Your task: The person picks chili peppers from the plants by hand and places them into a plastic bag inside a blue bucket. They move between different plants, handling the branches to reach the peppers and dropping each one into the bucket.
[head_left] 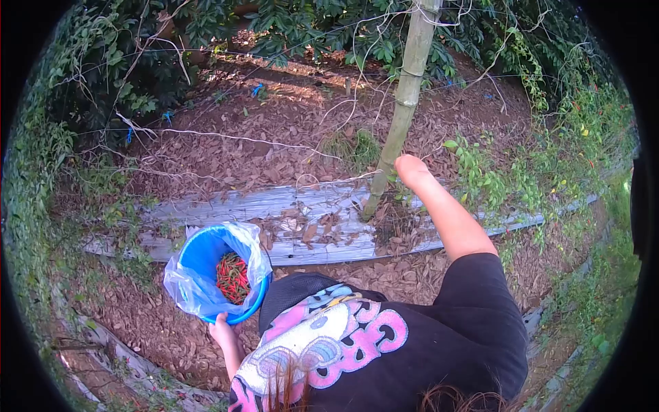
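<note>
My left hand (222,328) is closed on the near rim of a blue bucket (255,307). A clear plastic bag (184,288) lines the bucket and folds out over its rim. Red and green chili peppers (233,278) lie in the bottom. My right hand (410,167) is stretched out ahead, at the lower part of an upright bamboo pole (406,96). It looks closed; its fingers are turned away, and whether they touch the pole or hold anything is hidden.
Silvery plastic mulch (288,240) runs across the ground, with dry leaves over it. Leafy chili plants (473,168) grow at the right. Thin strings and dry vines (233,137) cross at the left, and dense bushes stand behind.
</note>
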A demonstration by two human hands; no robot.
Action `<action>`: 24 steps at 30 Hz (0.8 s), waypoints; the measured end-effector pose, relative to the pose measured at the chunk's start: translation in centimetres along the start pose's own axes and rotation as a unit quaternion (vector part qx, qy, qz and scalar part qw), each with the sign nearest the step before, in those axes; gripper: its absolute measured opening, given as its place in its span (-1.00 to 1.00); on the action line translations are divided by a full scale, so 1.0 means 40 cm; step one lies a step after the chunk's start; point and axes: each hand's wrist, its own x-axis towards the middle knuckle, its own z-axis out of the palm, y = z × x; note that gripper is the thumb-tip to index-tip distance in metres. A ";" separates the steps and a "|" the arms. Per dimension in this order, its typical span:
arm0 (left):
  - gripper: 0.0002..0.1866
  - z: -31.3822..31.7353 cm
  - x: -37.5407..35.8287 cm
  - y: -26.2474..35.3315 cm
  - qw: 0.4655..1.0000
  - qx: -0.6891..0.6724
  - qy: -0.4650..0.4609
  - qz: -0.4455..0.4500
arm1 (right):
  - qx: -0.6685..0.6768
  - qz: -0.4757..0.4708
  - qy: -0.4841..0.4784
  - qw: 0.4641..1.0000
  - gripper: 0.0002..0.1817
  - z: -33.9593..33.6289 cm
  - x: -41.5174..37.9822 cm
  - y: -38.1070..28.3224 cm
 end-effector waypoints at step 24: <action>-0.62 -0.029 0.155 0.056 0.992 0.063 -0.111 -0.018 | 0.141 0.136 0.192 0.962 -0.78 0.053 -0.200 -0.102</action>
